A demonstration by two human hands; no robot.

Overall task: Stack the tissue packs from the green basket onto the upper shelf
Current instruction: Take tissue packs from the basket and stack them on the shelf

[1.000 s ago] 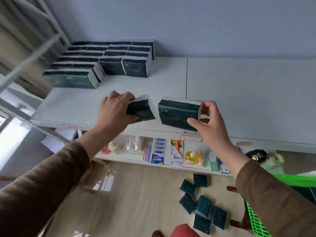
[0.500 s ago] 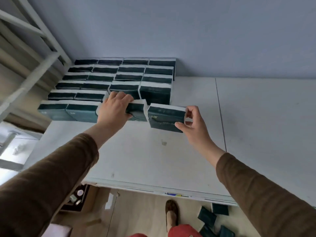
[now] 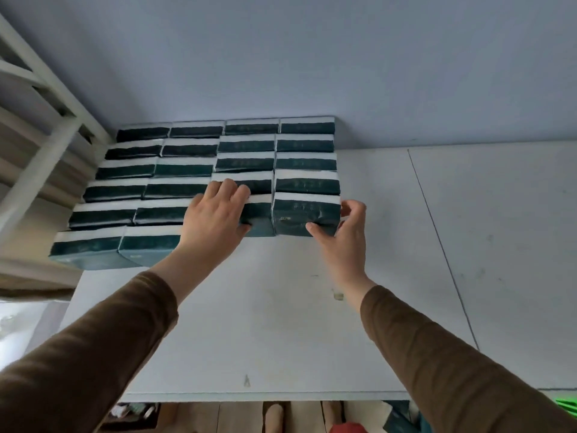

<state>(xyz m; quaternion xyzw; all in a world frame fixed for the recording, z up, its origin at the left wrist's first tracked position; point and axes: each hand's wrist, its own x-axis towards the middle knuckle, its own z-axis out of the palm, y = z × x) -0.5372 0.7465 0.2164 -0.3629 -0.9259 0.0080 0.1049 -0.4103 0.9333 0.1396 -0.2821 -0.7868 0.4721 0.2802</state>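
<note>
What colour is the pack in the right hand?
Dark green tissue pack with a white top strip, seen in the head view.

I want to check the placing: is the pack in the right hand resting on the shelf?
Yes, the tissue pack in the right hand sits on the white shelf.

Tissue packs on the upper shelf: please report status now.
Left hand grips one tissue pack, right hand grips another pack. Both set on upper shelf, against the stacked rows. Nothing in the way.
</note>
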